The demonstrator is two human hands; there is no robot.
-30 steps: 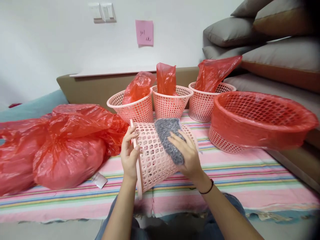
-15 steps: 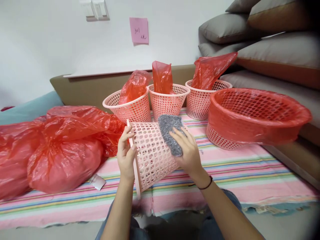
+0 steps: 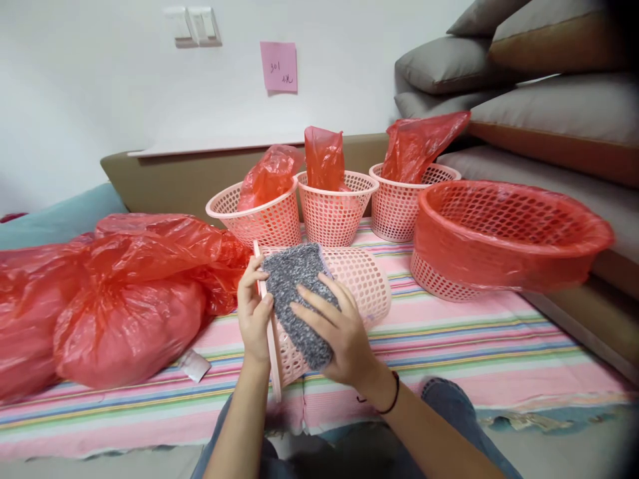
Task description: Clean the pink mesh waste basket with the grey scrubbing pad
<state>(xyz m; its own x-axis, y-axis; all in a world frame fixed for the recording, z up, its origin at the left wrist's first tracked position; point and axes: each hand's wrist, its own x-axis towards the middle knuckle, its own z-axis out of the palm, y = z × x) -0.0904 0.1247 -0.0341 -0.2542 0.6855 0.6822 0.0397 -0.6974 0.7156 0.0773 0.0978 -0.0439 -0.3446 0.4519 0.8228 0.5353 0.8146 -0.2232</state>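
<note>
A pink perforated plastic basket lies on its side in front of me, its wide rim facing left. My left hand grips that rim, thumb on the near side and fingers around the edge. Across the basket's side wall, close to the rim, lies a fuzzy grey cloth. My right hand holds the cloth against the wall with its fingers spread over it. The cloth hides much of the basket's upper side.
Three pink baskets with red plastic bags stand at the back. On the right, a basket has a red bag stretched over its rim. Filled red bags lie left, near a small white packet. Grey cushions are stacked at right.
My right hand has slid the grey cloth leftward along the basket, from near its base end to beside the rim. The left hand keeps its grip on the rim.
</note>
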